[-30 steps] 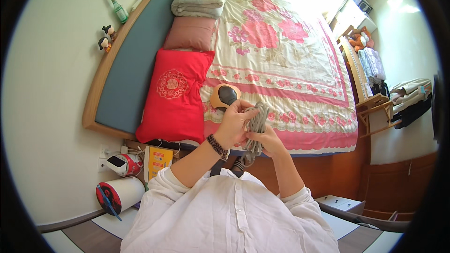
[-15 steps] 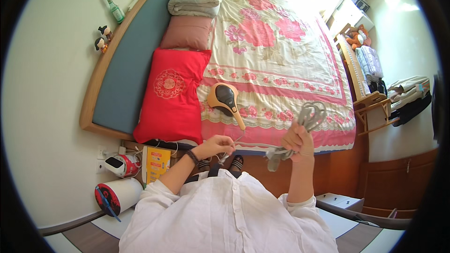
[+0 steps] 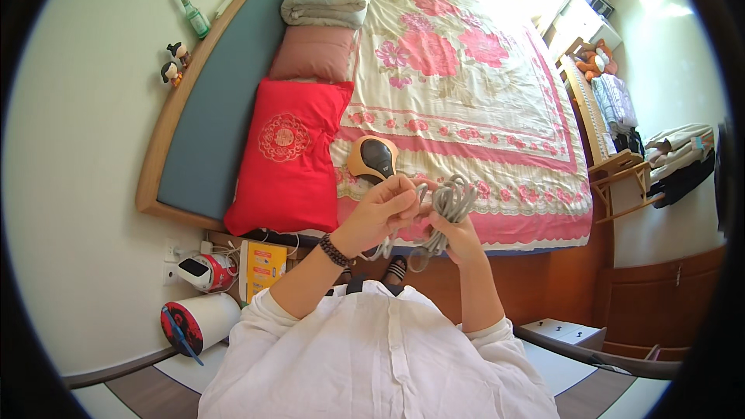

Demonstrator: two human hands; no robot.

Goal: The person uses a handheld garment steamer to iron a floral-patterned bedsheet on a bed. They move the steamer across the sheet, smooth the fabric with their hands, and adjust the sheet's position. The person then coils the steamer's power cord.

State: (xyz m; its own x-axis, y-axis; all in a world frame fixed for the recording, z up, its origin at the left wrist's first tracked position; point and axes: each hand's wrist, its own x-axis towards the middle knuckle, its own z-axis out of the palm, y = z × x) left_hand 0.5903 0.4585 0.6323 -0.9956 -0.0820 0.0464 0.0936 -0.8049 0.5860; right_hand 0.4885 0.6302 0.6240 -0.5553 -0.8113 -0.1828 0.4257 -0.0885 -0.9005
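Note:
My right hand (image 3: 458,237) is closed round a looped bundle of grey power cord (image 3: 454,200), held up in front of my body at the bed's near edge. Close beside it, my left hand (image 3: 388,206) pinches a length of the same cord, and a strand hangs below the two hands. Behind my left hand, a handheld mite vacuum (image 3: 375,157) in orange and black lies on the bed. Its handle is hidden by my hand. A dark beaded bracelet circles my left wrist.
A red pillow (image 3: 289,157) lies left of the vacuum on the floral bedsheet (image 3: 450,120). At lower left are a yellow box (image 3: 264,268), a red-and-white device (image 3: 209,272) and a white bin (image 3: 209,318). A wooden cabinet (image 3: 652,302) stands at right.
Both hands have come together in front of the bed: the left rose and moved right with its piece of cord, the right moved left with the bundle. The vacuum stayed on the bed.

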